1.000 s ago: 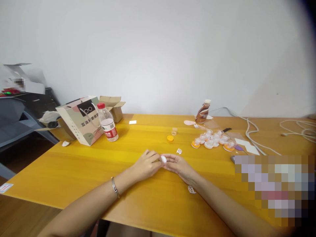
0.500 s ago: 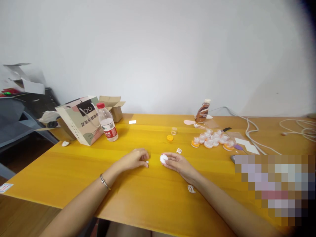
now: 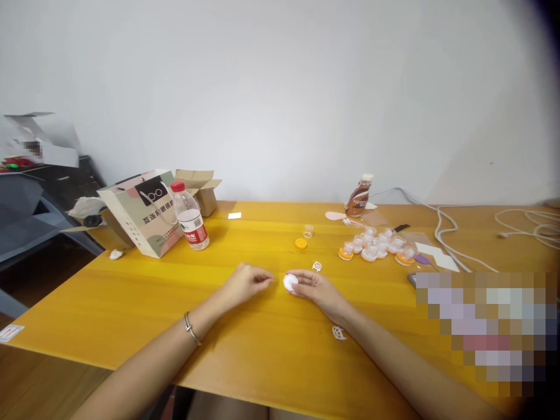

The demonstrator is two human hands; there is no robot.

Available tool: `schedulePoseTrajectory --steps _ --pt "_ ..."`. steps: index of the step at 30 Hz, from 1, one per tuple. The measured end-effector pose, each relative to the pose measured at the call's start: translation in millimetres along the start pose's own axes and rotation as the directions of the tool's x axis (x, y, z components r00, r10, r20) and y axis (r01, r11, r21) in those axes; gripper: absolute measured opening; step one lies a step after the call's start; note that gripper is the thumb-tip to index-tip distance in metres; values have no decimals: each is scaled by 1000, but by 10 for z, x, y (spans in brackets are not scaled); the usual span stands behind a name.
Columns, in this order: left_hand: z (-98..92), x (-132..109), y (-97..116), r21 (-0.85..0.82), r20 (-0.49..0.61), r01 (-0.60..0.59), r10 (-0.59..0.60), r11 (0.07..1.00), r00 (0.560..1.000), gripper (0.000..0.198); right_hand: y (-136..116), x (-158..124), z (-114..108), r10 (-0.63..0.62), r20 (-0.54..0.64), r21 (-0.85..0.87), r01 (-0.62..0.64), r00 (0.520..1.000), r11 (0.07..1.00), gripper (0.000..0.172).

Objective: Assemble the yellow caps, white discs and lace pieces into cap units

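Observation:
Over the middle of the table, my left hand (image 3: pixel 250 282) is closed in a pinch, thumb and fingertips together and pointing right. Whatever lies between those fingertips is hidden or too small to make out. Just to its right, my right hand (image 3: pixel 315 291) grips a small white round disc (image 3: pixel 289 283) between thumb and fingers, its flat face toward me. A small gap separates the two hands. Behind my right hand lies a white openwork piece (image 3: pixel 317 266); a second white cut-out piece (image 3: pixel 338 333) rests beside my right forearm.
A yellow disc (image 3: pixel 300 244) and a clear small cup (image 3: pixel 308 231) stand behind the hands. Several clear-and-white round pieces (image 3: pixel 374 245) cluster right, near a brown bottle (image 3: pixel 359 196) and white cables (image 3: pixel 447 227). Left are a water bottle (image 3: pixel 192 224), paper bag (image 3: pixel 146 219) and cardboard box (image 3: pixel 205 195).
My left hand has moved slightly right, toward the disc, and its fingertips have closed together. The tiny white piece by its thumb no longer shows. My right hand stays nearly still with the disc.

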State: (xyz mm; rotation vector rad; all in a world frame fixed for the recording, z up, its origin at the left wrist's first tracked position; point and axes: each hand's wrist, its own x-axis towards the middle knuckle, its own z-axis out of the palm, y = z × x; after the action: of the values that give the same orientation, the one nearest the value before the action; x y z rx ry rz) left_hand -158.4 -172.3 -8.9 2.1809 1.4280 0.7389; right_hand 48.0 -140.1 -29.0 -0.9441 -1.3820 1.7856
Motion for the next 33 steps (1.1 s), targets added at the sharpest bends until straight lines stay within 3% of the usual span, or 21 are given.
schedulePoseTrajectory --steps 3,9,14,19,26,30,33 --pt "75 34 39 -193 -10 28 -31 981 999 21 11 6 23 -15 0 -29 15 1000 999 38" --pt "145 37 159 -211 -138 -38 8 977 990 21 42 -6 92 -42 35 -83 44 999 996 35" --pt "158 51 181 -178 -117 -60 40 982 992 12 35 -21 128 -52 82 -104 60 995 993 33" --pt "176 95 131 -257 -102 -43 17 965 995 8 31 -37 149 -35 127 -114 50 991 992 31" --pt "247 73 105 -315 -61 -2 -18 949 998 6 58 -74 193 -82 76 -139 92 994 986 30" --pt "317 71 100 -486 -108 41 -106 873 988 31 41 -85 175 -110 45 -110 114 993 987 33" --pt "316 129 81 -500 -165 12 -109 866 980 26 9 -62 119 -114 60 -68 118 992 991 33"
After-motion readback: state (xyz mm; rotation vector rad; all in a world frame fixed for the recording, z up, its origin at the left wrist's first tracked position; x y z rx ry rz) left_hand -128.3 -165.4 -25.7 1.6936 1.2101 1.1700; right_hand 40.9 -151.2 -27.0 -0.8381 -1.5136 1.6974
